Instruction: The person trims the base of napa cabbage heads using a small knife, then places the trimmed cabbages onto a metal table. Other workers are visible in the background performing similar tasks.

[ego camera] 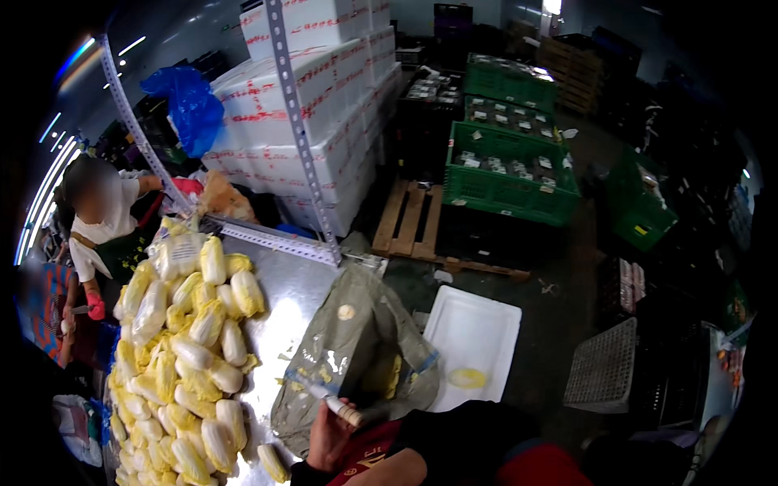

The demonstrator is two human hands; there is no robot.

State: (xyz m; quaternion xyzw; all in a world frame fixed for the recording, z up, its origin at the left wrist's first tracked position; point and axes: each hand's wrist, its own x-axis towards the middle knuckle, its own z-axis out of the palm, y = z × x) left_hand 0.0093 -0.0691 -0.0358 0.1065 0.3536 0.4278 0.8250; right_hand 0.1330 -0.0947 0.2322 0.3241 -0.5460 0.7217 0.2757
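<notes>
My left hand (328, 432) is closed round the banded pale handle of a knife (343, 410), whose blade points up and left over a crumpled grey-green plastic bag (352, 322). Yellow leaf scraps lie on the bag, and one round pale piece (346, 312). Left of it, a large heap of trimmed napa cabbages (197, 370) covers much of the metal table (282, 273); one cabbage (272, 463) lies apart near my left hand. Part of my right forearm (392, 469) crosses the bottom edge; my right hand is out of view.
A white foam box (474, 340) with a yellow leaf stands right of the bag. Perforated metal posts (298, 121) rise at the table's far edge, before stacked white foam boxes (328, 91). Green crates (510, 188) and a wooden pallet (407, 219) stand beyond. Co-workers (109, 225) are at the left.
</notes>
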